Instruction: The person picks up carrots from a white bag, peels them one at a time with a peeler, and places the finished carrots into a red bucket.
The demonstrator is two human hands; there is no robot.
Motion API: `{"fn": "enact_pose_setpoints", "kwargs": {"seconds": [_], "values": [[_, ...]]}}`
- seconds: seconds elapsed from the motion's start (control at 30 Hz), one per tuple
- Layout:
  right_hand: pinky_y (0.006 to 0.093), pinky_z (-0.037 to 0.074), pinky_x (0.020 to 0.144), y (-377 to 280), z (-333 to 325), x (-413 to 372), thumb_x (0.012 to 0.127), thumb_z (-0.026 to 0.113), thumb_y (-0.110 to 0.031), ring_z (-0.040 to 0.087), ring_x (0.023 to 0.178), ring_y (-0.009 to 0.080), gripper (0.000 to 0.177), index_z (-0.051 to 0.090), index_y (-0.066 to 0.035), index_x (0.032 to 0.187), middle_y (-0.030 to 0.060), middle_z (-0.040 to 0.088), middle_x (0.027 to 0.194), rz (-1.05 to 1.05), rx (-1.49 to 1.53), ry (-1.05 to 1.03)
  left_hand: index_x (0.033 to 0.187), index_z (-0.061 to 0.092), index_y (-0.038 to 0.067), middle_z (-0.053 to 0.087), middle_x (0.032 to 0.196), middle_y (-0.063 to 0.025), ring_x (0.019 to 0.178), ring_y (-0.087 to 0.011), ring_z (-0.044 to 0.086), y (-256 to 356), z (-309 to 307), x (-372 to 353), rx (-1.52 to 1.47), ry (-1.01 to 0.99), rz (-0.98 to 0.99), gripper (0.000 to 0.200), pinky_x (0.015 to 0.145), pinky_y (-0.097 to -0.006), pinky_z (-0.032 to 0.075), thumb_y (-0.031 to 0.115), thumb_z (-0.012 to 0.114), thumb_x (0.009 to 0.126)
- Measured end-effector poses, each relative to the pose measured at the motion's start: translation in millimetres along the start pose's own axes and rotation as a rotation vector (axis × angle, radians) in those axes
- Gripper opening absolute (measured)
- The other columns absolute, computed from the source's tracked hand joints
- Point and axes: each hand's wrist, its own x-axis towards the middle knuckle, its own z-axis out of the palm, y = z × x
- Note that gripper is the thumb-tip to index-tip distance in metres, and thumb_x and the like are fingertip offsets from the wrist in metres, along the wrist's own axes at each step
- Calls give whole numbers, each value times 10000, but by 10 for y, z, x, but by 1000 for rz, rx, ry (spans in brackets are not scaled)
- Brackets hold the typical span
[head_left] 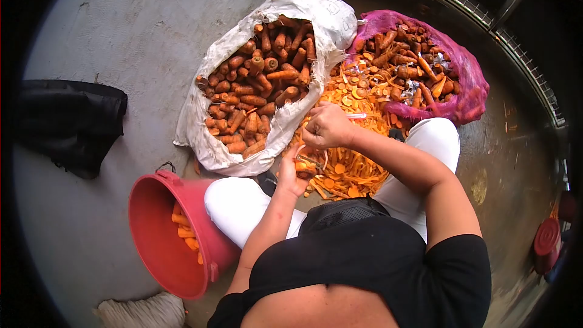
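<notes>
My left hand point(291, 175) is closed around a carrot point(305, 172), whose orange end shows at the fingers. Just above it, my right hand point(328, 126) is a fist on a peeler point(325, 159) with pale curved arms, which lies across the carrot; its handle is hidden in my fingers. Beneath both hands, a heap of carrot peelings and cut slices point(349, 167) covers the floor between my knees. A narrow pale object point(357, 115) rests on the heap beside my right wrist; I cannot make out its kind.
An open white sack point(206, 85) of unpeeled carrots lies ahead on the left. Ahead right is a purple mesh sack point(472, 88) with carrots and scraps. A tilted red bucket point(152, 225) by my left knee holds peeled carrots. Black cloth point(73, 118) lies far left.
</notes>
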Motion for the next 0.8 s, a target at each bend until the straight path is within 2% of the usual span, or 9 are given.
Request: {"fn": "enact_pose_setpoints", "kwargs": {"seconds": [0.2, 0.4, 0.43, 0.5, 0.53, 0.57, 0.7, 0.77, 0.8], "values": [[370, 426, 512, 73, 145, 13, 699, 600, -205, 532, 502, 274, 294, 534, -98, 433, 79, 515, 472, 108, 30, 45, 1115, 569, 106, 645, 1003, -47, 850, -174, 640, 97, 47, -14, 112, 19, 82, 353, 651, -364, 524, 350, 350, 984], [325, 463, 530, 304, 274, 13, 735, 581, -228, 513, 452, 182, 302, 583, -154, 442, 41, 510, 438, 84, -93, 72, 1145, 544, 68, 642, 959, -70, 827, -217, 641, 61, 0, -14, 37, 46, 166, 361, 606, -394, 529, 349, 392, 977], [304, 474, 542, 567, 186, 23, 771, 577, -268, 479, 421, 130, 336, 602, -175, 449, -2, 499, 419, 201, -160, -41, 1148, 540, 62, 637, 952, -80, 823, -221, 639, 53, -3, -84, 75, -5, 107, 366, 606, -397, 533, 353, 401, 974], [374, 454, 641, 873, -178, 11, 863, 500, -349, 477, 513, 147, 418, 631, -154, 517, 52, 509, 475, 463, -372, -198, 1153, 532, 50, 626, 937, -99, 816, -229, 635, 78, -17, -259, 168, -106, -13, 379, 607, -404, 539, 362, 420, 969], [353, 440, 622, 1038, -211, -4, 845, 500, -380, 472, 484, 162, 432, 641, -135, 519, 54, 507, 460, 675, -303, -191, 1149, 527, 42, 612, 912, -119, 799, -227, 628, 74, -43, -257, 131, -108, -22, 407, 637, -403, 547, 390, 426, 965], [368, 464, 616, 1212, -157, -84, 811, 518, -401, 510, 450, 202, 427, 660, -121, 522, 68, 533, 453, 528, -422, 26, 1147, 527, 41, 611, 910, -119, 797, -229, 626, 86, -41, -251, 104, -78, 8, 412, 648, -400, 547, 396, 425, 964], [359, 483, 493, 880, -173, 37, 778, 550, -396, 565, 416, 252, 389, 693, -112, 556, 93, 566, 459, 616, -246, 91, 1147, 522, 36, 608, 908, -128, 783, -250, 621, 167, -14, -142, -26, -14, 54, 433, 707, -398, 544, 417, 430, 962], [351, 472, 467, 626, -213, 136, 793, 533, -384, 552, 401, 212, 379, 704, -127, 573, 56, 568, 457, 751, 0, -199, 1134, 522, 26, 613, 901, -134, 782, -266, 628, 194, -12, -77, -100, -39, 20, 438, 715, -423, 547, 418, 430, 963], [359, 453, 448, 484, -224, 145, 796, 527, -376, 529, 386, 217, 377, 702, -132, 567, 49, 565, 458, 654, 39, -157, 1125, 538, 30, 612, 926, -135, 815, -264, 626, 174, -72, 0, -85, -64, 29, 416, 739, -418, 544, 402, 450, 958]]}}
